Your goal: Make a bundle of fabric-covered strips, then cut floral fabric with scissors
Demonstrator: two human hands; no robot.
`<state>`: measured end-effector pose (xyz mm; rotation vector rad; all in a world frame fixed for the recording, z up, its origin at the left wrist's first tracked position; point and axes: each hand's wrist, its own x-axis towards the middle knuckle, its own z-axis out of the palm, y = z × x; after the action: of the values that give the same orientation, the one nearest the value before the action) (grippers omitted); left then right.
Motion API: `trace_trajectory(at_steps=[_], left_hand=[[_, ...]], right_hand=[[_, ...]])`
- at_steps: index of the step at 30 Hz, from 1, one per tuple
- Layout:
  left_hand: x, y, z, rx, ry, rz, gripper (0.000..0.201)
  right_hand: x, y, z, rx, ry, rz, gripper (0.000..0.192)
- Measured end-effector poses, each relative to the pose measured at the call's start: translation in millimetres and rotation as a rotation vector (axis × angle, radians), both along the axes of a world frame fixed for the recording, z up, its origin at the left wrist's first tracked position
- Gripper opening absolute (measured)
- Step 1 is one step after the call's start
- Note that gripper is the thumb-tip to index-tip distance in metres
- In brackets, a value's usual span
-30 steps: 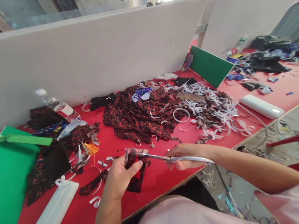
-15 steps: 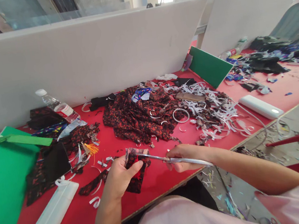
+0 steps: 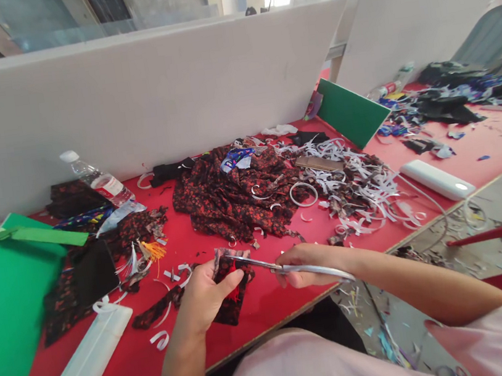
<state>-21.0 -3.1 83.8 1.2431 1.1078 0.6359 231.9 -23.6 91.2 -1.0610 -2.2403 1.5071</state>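
Observation:
A small piece of dark floral fabric [image 3: 231, 308] with a bright red patch is pinched between the thumb and fingers of my left hand [image 3: 203, 294]. Its lower part hangs down above the red table near the front edge. My right hand [image 3: 306, 262] is closed around scissors [image 3: 262, 265] with a long silvery handle. Their slim blades point left and lie across the top of the fabric, close to my left thumb. Whether the blades are apart is hard to make out. Behind both hands lies a crumpled heap of the same floral cloth [image 3: 228, 197].
White strip scraps [image 3: 366, 178] pile up right of the heap. A plastic bottle [image 3: 105, 183] leans at the back left. Green boards [image 3: 26, 319] stand at left and back right. White oblong devices [image 3: 89, 366] rest on the red table [image 3: 271, 328]. A white partition [image 3: 150, 102] runs behind.
The scissors have shifted slightly left, their tips further over the fabric's top edge. My left hand and the fabric have barely moved.

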Motion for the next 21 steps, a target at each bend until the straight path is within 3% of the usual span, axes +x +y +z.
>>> trace_trajectory(at_steps=[12, 21], left_hand=[[2.5, 0.5, 10.1, -0.017, 0.036, -0.005, 0.034], [1.8, 1.0, 8.6, -0.042, 0.04, 0.005, 0.035]], right_hand=[[-0.5, 0.9, -1.4, 0.019, -0.001, 0.009, 0.069], [-2.8, 1.2, 0.2, -0.003, 0.006, 0.02, 0.064]])
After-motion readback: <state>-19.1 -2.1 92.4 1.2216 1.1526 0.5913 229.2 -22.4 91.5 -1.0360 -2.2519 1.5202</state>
